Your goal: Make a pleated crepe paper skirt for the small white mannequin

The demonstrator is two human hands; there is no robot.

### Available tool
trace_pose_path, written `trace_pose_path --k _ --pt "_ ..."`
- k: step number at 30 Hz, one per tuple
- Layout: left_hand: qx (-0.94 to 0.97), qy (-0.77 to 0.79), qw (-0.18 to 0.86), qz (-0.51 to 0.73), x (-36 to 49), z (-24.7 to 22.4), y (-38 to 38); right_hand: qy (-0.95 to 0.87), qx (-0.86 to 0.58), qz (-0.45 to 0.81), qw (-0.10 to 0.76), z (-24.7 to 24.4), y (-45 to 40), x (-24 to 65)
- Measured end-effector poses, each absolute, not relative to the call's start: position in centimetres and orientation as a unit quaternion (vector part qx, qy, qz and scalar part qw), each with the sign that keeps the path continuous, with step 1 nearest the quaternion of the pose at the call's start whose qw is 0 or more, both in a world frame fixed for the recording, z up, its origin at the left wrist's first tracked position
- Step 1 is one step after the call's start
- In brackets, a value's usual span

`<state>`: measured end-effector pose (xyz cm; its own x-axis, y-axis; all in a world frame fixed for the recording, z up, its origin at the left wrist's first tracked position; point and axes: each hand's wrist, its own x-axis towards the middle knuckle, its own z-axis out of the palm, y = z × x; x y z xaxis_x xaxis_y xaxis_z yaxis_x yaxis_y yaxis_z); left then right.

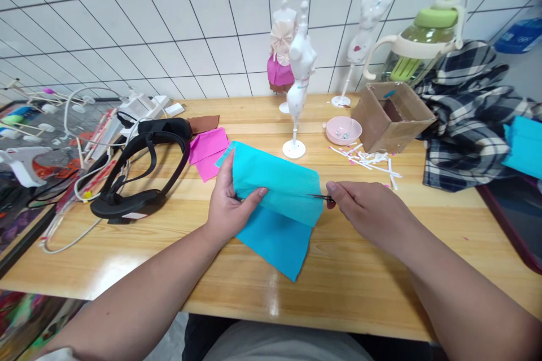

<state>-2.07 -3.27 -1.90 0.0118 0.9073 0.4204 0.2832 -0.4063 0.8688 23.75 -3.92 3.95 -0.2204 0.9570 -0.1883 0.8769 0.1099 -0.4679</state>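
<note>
My left hand (232, 198) grips the left part of a turquoise cloth (277, 180), its thumb lying on top and the other fingers hidden behind. The cloth is folded, and a darker blue part (279, 242) hangs below it over the table. To the right, my right hand (359, 203) is closed on the handles of small scissors (320, 197). Their thin blades lie over the right part of the cloth; whether they are apart is too small to tell.
White mannequins (301, 62) stand at the back. A pink bowl (344, 131), white strips (368, 159) and a cardboard box (392, 118) are to the right, beside plaid fabric (466, 124). Pink cloth (209, 152) and a black headset (139, 180) lie left.
</note>
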Motion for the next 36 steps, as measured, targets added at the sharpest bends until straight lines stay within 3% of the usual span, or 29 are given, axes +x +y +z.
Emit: trace_pose_path --k 30,36 --pt "0.670 0.447 0.289 0.517 -2.22 -2.14 -3.00 -0.757 -0.615 0.215 0.050 3.90 -4.48 23.10" --pt "0.660 0.424 0.363 0.503 -1.87 -1.51 -2.93 -0.753 -0.620 0.211 0.057 3.90 -4.44 23.09"
